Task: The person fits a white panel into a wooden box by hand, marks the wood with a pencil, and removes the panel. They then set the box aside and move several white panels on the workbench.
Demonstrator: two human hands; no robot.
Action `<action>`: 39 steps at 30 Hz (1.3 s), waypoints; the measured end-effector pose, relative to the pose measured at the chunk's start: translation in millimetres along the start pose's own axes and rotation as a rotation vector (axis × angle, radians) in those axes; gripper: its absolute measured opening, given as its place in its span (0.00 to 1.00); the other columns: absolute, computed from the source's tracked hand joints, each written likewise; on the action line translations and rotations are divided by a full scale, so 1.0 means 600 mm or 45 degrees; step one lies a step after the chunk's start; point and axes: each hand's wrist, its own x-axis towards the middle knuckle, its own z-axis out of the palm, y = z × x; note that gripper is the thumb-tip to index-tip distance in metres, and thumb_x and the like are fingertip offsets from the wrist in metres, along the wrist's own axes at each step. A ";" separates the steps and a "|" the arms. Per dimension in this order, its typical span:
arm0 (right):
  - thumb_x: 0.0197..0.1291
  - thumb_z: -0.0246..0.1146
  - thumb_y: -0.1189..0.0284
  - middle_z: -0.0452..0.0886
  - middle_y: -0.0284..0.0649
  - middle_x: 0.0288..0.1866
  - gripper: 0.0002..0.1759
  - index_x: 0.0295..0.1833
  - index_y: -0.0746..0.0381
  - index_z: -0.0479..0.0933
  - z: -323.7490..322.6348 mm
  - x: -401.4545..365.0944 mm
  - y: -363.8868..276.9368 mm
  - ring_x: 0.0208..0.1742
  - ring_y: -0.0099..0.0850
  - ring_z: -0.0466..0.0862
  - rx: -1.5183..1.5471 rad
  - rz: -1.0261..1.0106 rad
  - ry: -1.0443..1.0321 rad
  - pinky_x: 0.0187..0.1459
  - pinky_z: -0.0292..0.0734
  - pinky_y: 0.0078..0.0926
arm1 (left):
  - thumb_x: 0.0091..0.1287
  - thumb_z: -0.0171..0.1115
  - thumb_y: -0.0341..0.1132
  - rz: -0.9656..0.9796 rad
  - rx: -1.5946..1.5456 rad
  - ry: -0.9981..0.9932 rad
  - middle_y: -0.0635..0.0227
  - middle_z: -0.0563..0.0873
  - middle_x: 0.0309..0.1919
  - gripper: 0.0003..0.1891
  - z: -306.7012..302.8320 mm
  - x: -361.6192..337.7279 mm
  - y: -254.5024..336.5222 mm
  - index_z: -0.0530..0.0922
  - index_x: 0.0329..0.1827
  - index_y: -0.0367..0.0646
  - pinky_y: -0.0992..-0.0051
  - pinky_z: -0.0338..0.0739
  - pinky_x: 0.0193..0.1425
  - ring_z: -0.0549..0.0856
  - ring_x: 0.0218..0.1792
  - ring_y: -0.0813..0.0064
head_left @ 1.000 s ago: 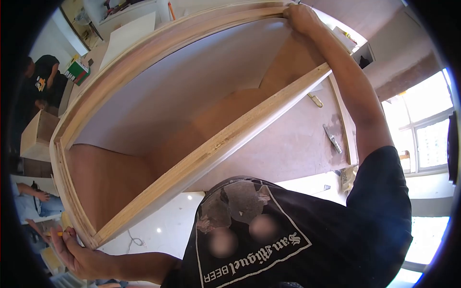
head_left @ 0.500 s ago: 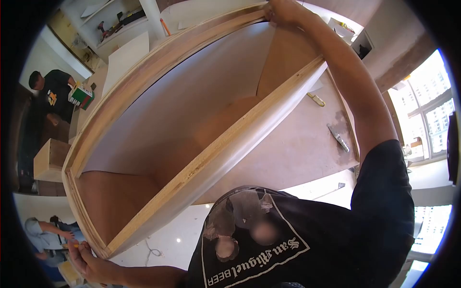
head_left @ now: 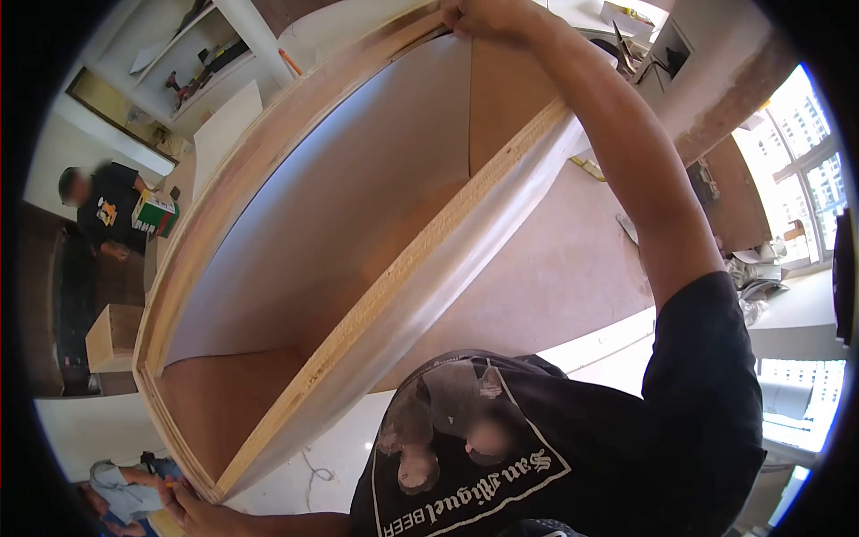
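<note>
A large open-fronted wooden cabinet [head_left: 358, 309] with brown inner panels and a pale back lies tilted across the view. My right hand [head_left: 490, 18] is closed over its far upper corner, fingers partly cut off by the frame. At the lower-left corner, my left hand [head_left: 192, 512] is closed against the frame edge, and a small orange item [head_left: 168, 484] shows by its fingers. Beneath the cabinet is a brown board surface [head_left: 528, 286]. A yellow-handled tool [head_left: 588, 167] and a scraper-like metal tool [head_left: 626, 228] lie there, partly covered by my right arm.
A person in a black shirt [head_left: 112, 210] stands at the left by a green-and-white box [head_left: 157, 215]. Another person [head_left: 125, 497] is at lower left. Near the cabinet is a small wooden box [head_left: 114, 338]. Shelves [head_left: 192, 67] hold tools; windows [head_left: 810, 170] are at right.
The cabinet's far corner and my right hand have shifted left in view. Its near corner and my left hand sit lower and further right. My right arm now covers more of the tools.
</note>
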 end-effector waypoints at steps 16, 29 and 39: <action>0.51 0.63 0.68 0.80 0.50 0.26 0.09 0.29 0.64 0.79 -0.004 0.002 -0.064 0.32 0.48 0.82 0.068 0.116 0.023 0.39 0.77 0.45 | 0.70 0.60 0.31 -0.050 -0.228 0.036 0.66 0.84 0.44 0.17 0.001 0.020 -0.078 0.80 0.60 0.35 0.77 0.78 0.48 0.82 0.41 0.77; 0.54 0.65 0.69 0.82 0.54 0.28 0.07 0.30 0.62 0.82 -0.028 0.004 -0.086 0.34 0.49 0.85 -0.152 0.191 -0.101 0.40 0.80 0.45 | 0.64 0.58 0.26 1.116 0.097 -1.182 0.57 0.83 0.44 0.18 0.056 0.029 0.220 0.80 0.58 0.35 0.74 0.74 0.50 0.80 0.44 0.72; 0.54 0.66 0.66 0.83 0.53 0.34 0.11 0.40 0.61 0.83 -0.022 0.004 -0.085 0.40 0.50 0.85 -0.313 0.237 -0.190 0.44 0.80 0.49 | 0.58 0.59 0.28 1.516 0.207 -2.283 0.39 0.84 0.38 0.13 0.491 -0.359 0.247 0.78 0.43 0.29 0.54 0.79 0.46 0.85 0.41 0.45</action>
